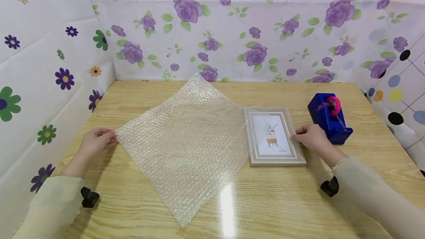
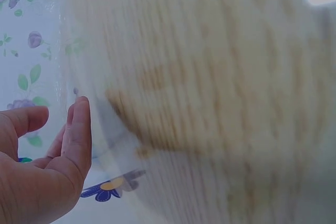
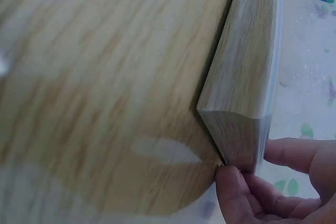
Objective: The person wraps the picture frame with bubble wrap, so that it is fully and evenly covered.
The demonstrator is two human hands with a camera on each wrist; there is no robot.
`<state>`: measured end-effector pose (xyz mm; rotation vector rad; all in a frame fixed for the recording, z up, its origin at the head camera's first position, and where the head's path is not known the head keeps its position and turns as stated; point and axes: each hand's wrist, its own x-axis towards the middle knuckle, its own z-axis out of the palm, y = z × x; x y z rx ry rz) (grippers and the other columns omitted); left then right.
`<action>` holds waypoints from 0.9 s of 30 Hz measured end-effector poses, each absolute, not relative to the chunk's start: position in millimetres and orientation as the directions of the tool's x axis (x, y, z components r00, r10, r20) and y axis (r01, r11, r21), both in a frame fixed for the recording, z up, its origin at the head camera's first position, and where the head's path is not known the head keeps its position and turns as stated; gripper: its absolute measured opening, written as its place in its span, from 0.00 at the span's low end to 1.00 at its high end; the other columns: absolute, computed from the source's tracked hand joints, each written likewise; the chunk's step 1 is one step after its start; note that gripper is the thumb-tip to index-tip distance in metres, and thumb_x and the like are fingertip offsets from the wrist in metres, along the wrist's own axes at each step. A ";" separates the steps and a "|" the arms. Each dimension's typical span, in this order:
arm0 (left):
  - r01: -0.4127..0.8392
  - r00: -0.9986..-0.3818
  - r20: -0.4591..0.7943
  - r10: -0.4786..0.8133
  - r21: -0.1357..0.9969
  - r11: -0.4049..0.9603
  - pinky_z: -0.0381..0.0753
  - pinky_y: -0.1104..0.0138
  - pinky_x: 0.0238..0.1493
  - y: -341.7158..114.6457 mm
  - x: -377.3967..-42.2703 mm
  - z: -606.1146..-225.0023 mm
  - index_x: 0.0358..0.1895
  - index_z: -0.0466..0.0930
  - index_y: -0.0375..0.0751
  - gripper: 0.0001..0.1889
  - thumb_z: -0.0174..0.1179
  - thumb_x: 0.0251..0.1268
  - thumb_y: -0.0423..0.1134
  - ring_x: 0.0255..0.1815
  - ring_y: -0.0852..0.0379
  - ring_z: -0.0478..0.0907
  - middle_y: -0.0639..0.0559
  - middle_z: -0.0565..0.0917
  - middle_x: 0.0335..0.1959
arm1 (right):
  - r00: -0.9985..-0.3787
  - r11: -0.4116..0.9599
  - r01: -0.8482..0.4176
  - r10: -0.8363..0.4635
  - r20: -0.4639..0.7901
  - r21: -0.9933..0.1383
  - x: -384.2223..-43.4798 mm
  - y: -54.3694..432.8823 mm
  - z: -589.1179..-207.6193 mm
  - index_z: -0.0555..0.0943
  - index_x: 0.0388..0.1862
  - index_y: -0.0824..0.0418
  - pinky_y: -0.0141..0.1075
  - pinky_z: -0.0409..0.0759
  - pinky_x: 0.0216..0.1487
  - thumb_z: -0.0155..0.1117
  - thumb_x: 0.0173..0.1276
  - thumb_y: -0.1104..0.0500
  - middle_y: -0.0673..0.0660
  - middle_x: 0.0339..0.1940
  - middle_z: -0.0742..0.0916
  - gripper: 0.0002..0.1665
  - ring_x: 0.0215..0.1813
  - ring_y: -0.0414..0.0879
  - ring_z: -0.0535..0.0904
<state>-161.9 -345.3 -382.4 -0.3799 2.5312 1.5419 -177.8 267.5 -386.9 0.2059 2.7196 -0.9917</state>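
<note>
Left hand (image 1: 97,141): Fingers extended and thumb held apart, a person reaches to the left corner of a clear bubble wrap sheet (image 1: 182,139); contact is hard to confirm.
Right hand (image 1: 310,135): Thumb and fingers pinch the right side of a picture frame (image 1: 275,160), one either side of its edge.
Frame: Face up at the sheet's right corner, it shows a plant print (image 1: 272,135) in a pale border; whether the wrap passes over or under its left side, I cannot tell.
Wrap: Spread like a diamond across the middle of a wood-grain table (image 1: 132,209), one corner pointing toward the person.
Tape dispenser (image 1: 325,121): Blue, with a pink-cored roll (image 1: 334,106), it stands just beyond the right hand.
Wrists: Small black devices sit below beige sleeves (image 1: 375,194).
Backdrop: Purple roses bloom across the rear cloth (image 1: 225,28); daisies dot the left cloth (image 1: 36,76), coloured spots the right cloth (image 1: 408,95).
</note>
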 end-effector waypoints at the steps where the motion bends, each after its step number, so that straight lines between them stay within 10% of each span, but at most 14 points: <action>1: -0.293 -0.956 -0.263 -0.129 0.849 0.440 0.82 0.76 0.42 -345.5 -161.3 -382.2 0.61 0.59 0.17 0.25 0.45 0.74 0.39 0.32 0.74 0.77 0.58 0.77 0.34 | -0.962 0.771 0.207 0.049 -0.268 -0.603 -177.9 267.2 -386.6 0.78 0.44 0.75 0.29 0.76 0.28 0.66 0.60 0.58 0.61 0.33 0.84 0.21 0.30 0.43 0.77; 15: -0.305 -0.952 -0.280 -0.124 0.828 0.470 0.82 0.76 0.43 -341.4 -162.1 -381.0 0.64 0.55 0.17 0.28 0.44 0.74 0.41 0.33 0.73 0.77 0.46 0.76 0.42 | -0.969 0.812 0.160 0.020 -0.247 -0.562 -175.6 264.7 -376.9 0.76 0.42 0.77 0.33 0.75 0.32 0.62 0.63 0.59 0.65 0.35 0.81 0.19 0.36 0.52 0.76; 27: -0.319 -0.947 -0.303 -0.110 0.834 0.451 0.82 0.75 0.44 -344.0 -160.4 -382.8 0.66 0.51 0.17 0.29 0.45 0.73 0.36 0.33 0.74 0.78 0.50 0.75 0.42 | -0.921 0.660 0.277 -0.025 -0.389 -0.698 -181.6 273.8 -378.7 0.70 0.55 0.78 0.31 0.81 0.35 0.61 0.67 0.59 0.57 0.38 0.80 0.26 0.34 0.40 0.75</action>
